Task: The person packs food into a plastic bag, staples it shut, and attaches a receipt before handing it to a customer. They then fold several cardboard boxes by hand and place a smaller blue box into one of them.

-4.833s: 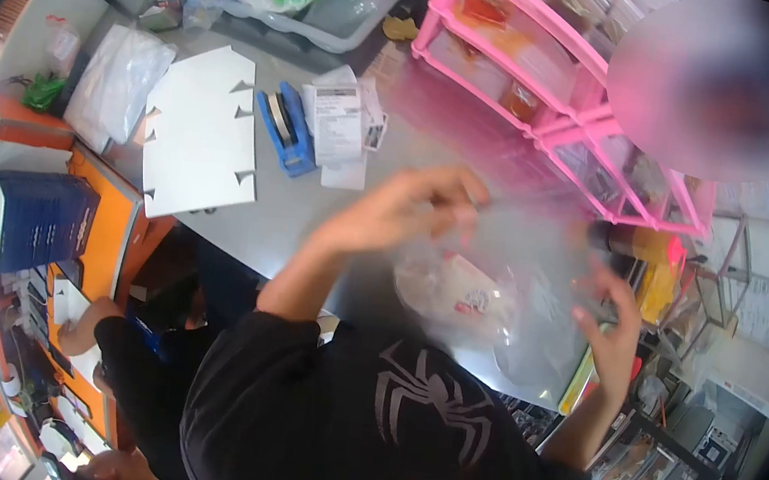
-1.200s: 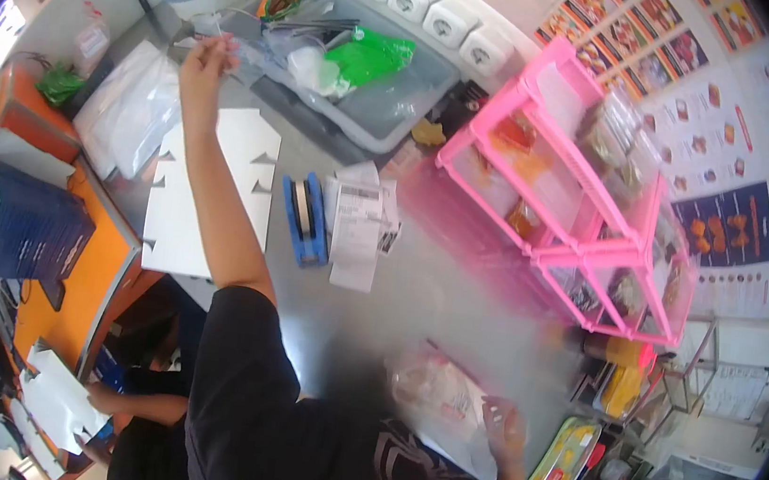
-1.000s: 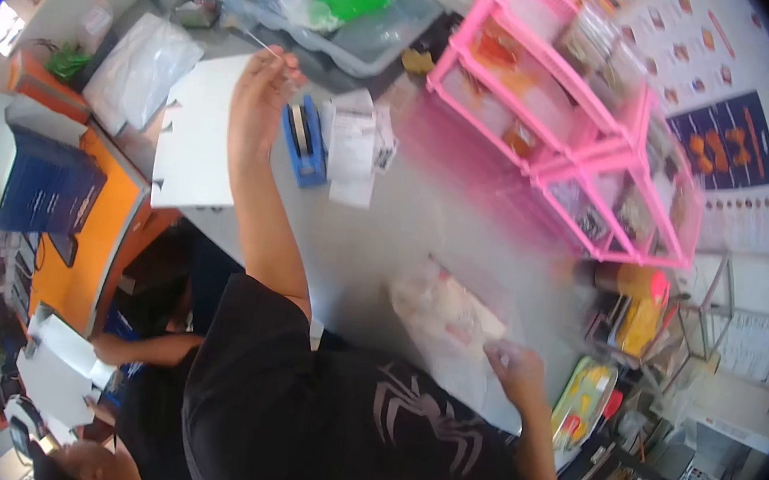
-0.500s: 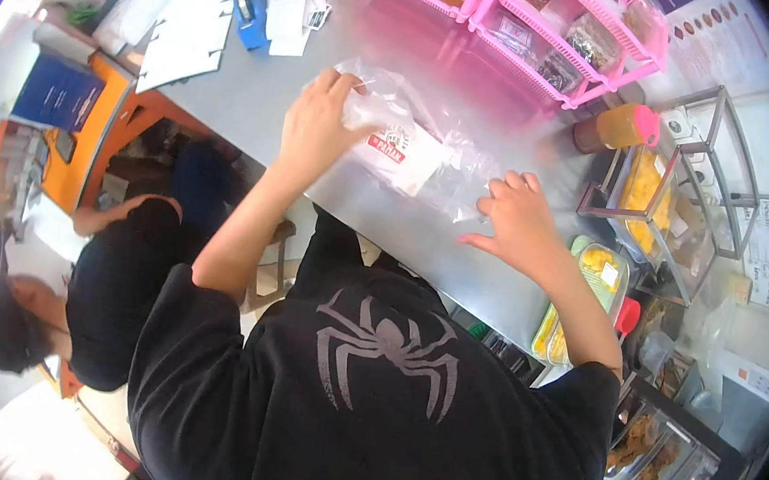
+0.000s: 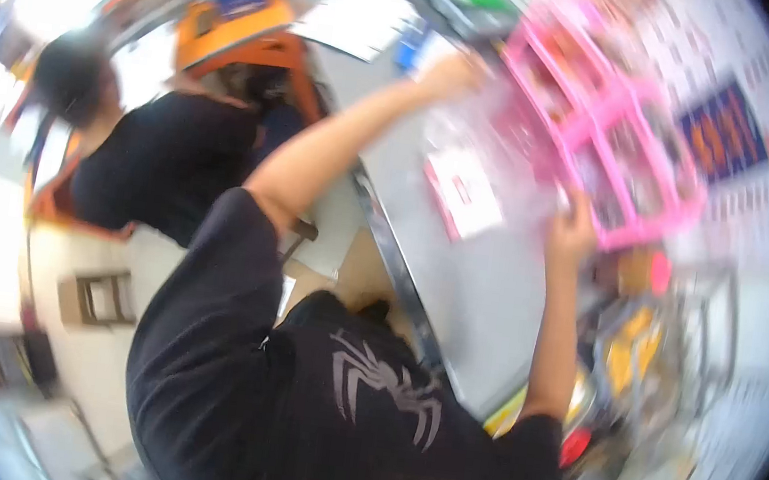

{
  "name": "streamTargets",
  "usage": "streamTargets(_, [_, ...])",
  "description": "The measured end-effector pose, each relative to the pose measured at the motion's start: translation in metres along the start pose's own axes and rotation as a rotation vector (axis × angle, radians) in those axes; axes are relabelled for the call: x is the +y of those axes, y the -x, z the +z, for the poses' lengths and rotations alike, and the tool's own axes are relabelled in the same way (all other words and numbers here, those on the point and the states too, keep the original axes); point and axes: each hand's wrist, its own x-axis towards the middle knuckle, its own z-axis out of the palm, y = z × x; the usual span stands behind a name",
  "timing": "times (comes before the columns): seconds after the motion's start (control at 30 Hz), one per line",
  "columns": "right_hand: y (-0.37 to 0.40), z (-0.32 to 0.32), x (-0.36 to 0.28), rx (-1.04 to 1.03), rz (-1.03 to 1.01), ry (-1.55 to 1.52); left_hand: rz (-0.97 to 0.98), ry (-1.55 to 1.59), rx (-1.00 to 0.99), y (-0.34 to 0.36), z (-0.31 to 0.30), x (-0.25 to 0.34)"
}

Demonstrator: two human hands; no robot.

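Note:
A white printed packet (image 5: 466,194) with a red mark lies on the metal table (image 5: 441,284), with clear plastic (image 5: 511,131) around and beyond it. My left hand (image 5: 456,73) reaches to the far side of the plastic, near the blue tape dispenser (image 5: 412,46). Motion smears its fingers, so its grip does not show. To the right of the packet, my right hand (image 5: 574,228) is at the near edge of the pink basket rack (image 5: 595,136), beside the plastic. Blur hides whether it touches the rack or pinches the plastic.
Papers (image 5: 357,21) lie on the table's far left. A person in black (image 5: 161,158) sits to the left by an orange desk (image 5: 237,38). On the right stand a pink-lidded jar (image 5: 642,269) and a rack with yellow packs (image 5: 633,349).
The camera view has turned, so the whole scene looks rotated and blurred. My left hand has moved off the packet to the far side; my right hand now appears against the pink rack.

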Motion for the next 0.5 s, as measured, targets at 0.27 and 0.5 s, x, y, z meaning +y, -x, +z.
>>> streamTargets(0.27, [0.010, -0.025, -0.113, 0.196, -0.036, -0.476, -0.613, 0.942, 0.178, 0.090, -0.192, 0.151])
streamTargets(0.5, [0.089, 0.018, -0.235, -0.219, -0.118, -0.810, -0.817, 1.298, 0.410, 0.295, -0.319, 0.291])
